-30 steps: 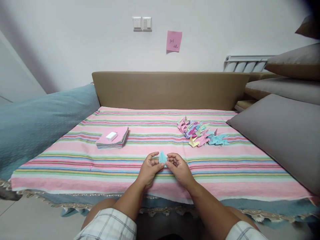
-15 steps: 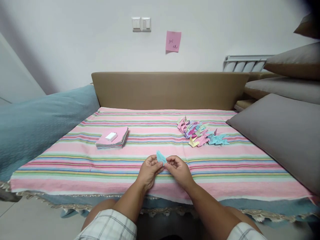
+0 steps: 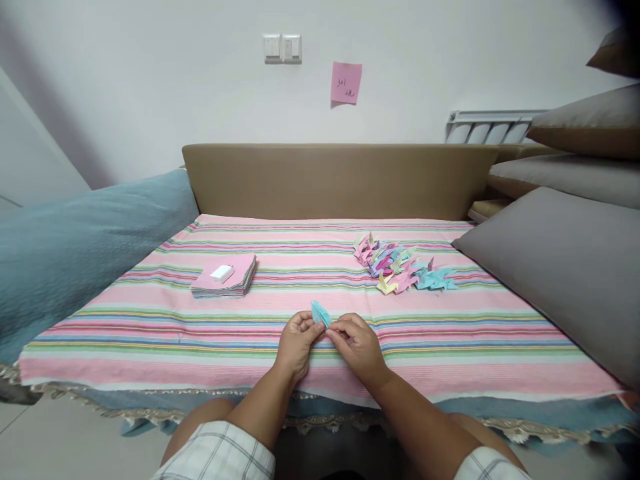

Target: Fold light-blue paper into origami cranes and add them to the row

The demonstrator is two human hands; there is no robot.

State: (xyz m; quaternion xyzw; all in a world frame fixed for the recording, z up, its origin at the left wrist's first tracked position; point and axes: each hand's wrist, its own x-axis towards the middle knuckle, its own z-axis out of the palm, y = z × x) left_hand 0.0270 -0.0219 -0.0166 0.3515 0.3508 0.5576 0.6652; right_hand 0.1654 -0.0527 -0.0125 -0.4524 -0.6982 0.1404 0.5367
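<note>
A small piece of folded light-blue paper [image 3: 321,313] is held up between my hands, its narrow point tilted toward the upper left. My left hand [image 3: 299,340] pinches its left side between thumb and fingers. At the lower right end of the paper, my right hand [image 3: 357,343] is closed with thumb and forefinger on the tip. Both hands hover over the front part of the striped cloth [image 3: 210,370]. Beyond my right hand lies a cluster of folded paper cranes [image 3: 395,267] in pink, purple, yellow, green and blue.
A stack of square paper [image 3: 240,270] with a white charger plug [image 3: 222,273] on top sits at the left. Grey cushions [image 3: 565,267] line the right side. A brown backrest [image 3: 340,181] and a blue covered armrest [image 3: 100,233] border the seat.
The folded paper has tilted from upright to leaning left and now looks narrower. My right hand's fingers have closed in near its lower end. The cranes and paper stack stay put.
</note>
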